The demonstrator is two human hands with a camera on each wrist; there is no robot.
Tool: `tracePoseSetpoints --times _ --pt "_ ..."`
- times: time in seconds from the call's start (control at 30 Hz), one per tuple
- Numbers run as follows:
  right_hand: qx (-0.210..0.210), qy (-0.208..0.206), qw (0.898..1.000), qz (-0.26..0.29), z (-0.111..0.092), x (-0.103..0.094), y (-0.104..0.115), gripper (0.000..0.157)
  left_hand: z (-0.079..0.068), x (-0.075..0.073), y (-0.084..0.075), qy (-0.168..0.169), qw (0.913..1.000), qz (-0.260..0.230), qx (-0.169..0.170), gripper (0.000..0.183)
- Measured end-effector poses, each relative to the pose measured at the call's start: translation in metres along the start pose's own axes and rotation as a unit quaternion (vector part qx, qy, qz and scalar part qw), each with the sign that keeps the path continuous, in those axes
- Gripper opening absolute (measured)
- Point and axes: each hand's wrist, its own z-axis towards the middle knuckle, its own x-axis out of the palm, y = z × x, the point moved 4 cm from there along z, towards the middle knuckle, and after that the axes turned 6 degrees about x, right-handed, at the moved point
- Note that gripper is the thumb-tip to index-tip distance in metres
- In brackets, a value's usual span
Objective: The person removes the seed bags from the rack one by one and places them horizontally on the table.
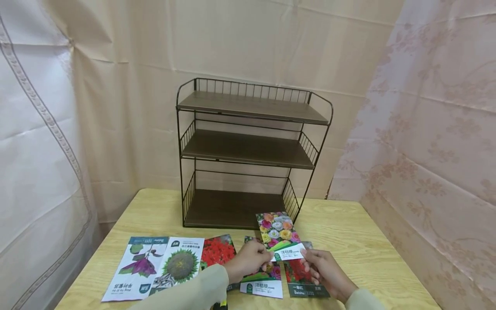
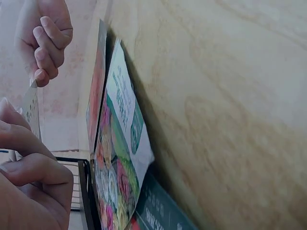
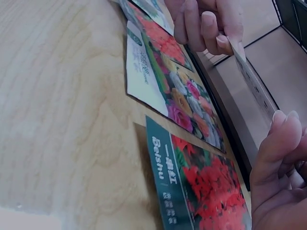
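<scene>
Both hands hold one seed packet [image 1: 278, 232], printed with multicoloured roses-like blooms and a white lower band, above the table. My left hand [image 1: 251, 260] pinches its lower left corner, and my right hand [image 1: 326, 272] pinches the lower right corner. In the right wrist view the raised packet [image 3: 256, 86] shows nearly edge-on between the two hands. Beneath lies a matching multicoloured packet [image 1: 262, 287], partly covered by the left hand. A red-flower packet [image 1: 306, 282] lies under the right hand, partly hidden by it.
Left of the hands lie another red-flower packet [image 1: 218, 249], a sunflower packet [image 1: 181, 263] and a purple-leaf packet [image 1: 136, 269]. Behind them stands a three-tier rack [image 1: 248, 148] with dark shelves. A black-and-yellow object [image 1: 221, 305] shows at the table's [image 1: 348, 241] front. Curtains surround the table.
</scene>
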Motion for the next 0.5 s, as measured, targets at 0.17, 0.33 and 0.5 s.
tracePoseSetpoints --times 0.17,0.33,0.5 --pt "0.006 -0.003 1.000 -0.011 -0.007 -0.003 -0.003 0.040 -0.001 0.006 0.000 0.008 0.9998 -0.012 0.015 0.030" --pt "0.022 -0.006 1.000 -0.010 -0.014 -0.005 -0.006 0.043 -0.003 0.010 0.002 0.015 0.9996 0.001 0.025 0.033" --pt "0.025 -0.003 1.000 -0.006 -0.020 -0.007 -0.009 0.042 -0.005 0.013 0.002 0.021 0.9989 0.020 0.036 0.036"
